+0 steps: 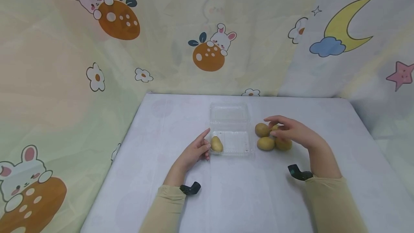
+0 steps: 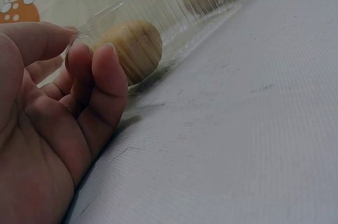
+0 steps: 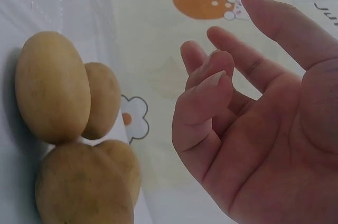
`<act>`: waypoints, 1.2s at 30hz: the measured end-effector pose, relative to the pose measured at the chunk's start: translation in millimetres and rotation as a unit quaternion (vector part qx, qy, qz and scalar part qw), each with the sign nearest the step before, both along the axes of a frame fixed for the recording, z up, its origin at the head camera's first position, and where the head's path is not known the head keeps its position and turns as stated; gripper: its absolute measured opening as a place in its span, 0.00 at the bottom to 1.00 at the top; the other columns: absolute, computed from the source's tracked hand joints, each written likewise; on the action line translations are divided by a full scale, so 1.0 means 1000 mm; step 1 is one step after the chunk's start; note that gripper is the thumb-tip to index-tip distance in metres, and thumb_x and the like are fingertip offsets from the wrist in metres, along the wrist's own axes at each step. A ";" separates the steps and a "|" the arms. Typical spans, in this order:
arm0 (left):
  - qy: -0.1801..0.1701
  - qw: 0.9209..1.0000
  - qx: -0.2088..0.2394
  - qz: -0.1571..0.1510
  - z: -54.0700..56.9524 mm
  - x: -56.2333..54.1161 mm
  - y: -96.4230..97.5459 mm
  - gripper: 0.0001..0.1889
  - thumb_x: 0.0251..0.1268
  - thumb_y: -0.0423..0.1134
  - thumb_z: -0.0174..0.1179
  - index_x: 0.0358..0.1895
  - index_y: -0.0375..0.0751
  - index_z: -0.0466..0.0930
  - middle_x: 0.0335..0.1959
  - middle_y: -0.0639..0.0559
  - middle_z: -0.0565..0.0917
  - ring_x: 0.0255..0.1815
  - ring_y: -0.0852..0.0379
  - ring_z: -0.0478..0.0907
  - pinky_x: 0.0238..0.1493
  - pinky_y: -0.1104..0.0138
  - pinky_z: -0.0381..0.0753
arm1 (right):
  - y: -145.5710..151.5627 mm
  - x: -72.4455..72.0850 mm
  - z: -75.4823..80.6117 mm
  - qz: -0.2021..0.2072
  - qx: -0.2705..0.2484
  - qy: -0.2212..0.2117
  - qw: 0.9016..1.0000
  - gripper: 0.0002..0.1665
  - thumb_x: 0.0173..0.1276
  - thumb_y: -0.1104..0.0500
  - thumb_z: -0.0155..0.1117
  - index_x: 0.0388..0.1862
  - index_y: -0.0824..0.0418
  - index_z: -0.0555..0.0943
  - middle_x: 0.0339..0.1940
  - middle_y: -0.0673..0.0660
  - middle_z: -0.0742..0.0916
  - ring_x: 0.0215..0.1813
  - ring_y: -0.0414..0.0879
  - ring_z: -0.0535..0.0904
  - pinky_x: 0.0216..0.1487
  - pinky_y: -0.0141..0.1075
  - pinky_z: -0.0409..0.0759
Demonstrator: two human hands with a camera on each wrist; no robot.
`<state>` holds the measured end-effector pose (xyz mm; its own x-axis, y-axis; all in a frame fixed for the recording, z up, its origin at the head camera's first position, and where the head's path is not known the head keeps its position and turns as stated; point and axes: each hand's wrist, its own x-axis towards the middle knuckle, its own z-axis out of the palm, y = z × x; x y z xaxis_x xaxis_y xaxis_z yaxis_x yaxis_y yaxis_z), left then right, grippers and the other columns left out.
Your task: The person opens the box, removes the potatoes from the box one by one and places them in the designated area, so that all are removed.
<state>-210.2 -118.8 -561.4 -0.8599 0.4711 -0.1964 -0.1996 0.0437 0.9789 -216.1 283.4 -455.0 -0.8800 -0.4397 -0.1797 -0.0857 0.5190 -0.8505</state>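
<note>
A clear plastic clamshell box point(image 1: 237, 142) lies open on the table, its lid point(image 1: 229, 113) folded back away from me. One potato point(image 1: 217, 144) sits at the left end of its base. My left hand point(image 1: 193, 152) pinches the box's left rim between thumb and fingers, with the index finger stretched along the side; the left wrist view shows the fingertips right at the corner by the potato point(image 2: 138, 49). Over a cluster of several potatoes point(image 1: 266, 144) to the right of the box hovers my right hand point(image 1: 295, 131), fingers loosely bent and holding nothing in the right wrist view.
A pale cloth covers the table point(image 1: 245, 197). Behind it hangs a printed curtain point(image 1: 168, 46) with rabbits, flowers and a moon. Dark wrist cameras point(image 1: 191, 188) sit at both sleeve cuffs.
</note>
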 end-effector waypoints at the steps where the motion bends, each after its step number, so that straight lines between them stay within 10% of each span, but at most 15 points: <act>1: 0.000 1.000 0.000 0.000 0.000 0.000 0.000 0.35 0.74 0.43 0.56 0.78 0.65 0.52 0.39 0.51 0.70 0.32 0.58 0.72 0.38 0.64 0.83 | -0.002 -0.001 0.000 0.002 -0.002 -0.002 1.000 0.27 0.71 0.50 0.63 0.67 0.47 0.71 0.59 0.63 0.76 0.40 0.57 0.80 0.42 0.38 0.78; 6: 0.000 1.000 0.005 0.000 -0.001 0.000 -0.001 0.35 0.74 0.43 0.56 0.78 0.64 0.52 0.38 0.51 0.70 0.31 0.58 0.72 0.37 0.64 0.83 | -0.014 -0.008 -0.002 0.016 -0.006 -0.008 1.000 0.25 0.71 0.48 0.63 0.66 0.43 0.73 0.59 0.62 0.78 0.53 0.61 0.80 0.51 0.41 0.80; 13: -0.002 1.000 0.004 -0.001 -0.003 -0.001 -0.001 0.34 0.74 0.43 0.56 0.77 0.69 0.53 0.39 0.51 0.70 0.32 0.58 0.72 0.38 0.64 0.83 | -0.035 -0.018 -0.002 0.044 -0.025 -0.017 0.999 0.23 0.71 0.51 0.63 0.64 0.45 0.75 0.55 0.62 0.79 0.35 0.60 0.75 0.36 0.40 0.78; 20: -0.003 1.000 -0.002 0.002 -0.003 -0.001 0.000 0.33 0.73 0.44 0.56 0.77 0.69 0.54 0.39 0.51 0.70 0.32 0.57 0.72 0.38 0.63 0.83 | -0.054 -0.025 -0.006 0.066 -0.002 -0.025 0.998 0.22 0.71 0.48 0.63 0.63 0.40 0.76 0.57 0.59 0.79 0.45 0.59 0.78 0.44 0.39 0.79; 36: 0.000 1.000 -0.001 -0.001 -0.002 -0.001 0.000 0.35 0.74 0.43 0.56 0.79 0.64 0.51 0.39 0.51 0.70 0.32 0.57 0.72 0.38 0.64 0.83 | -0.092 -0.045 -0.007 0.108 0.026 -0.054 0.992 0.21 0.71 0.49 0.63 0.61 0.35 0.76 0.57 0.60 0.80 0.33 0.53 0.79 0.41 0.49 0.78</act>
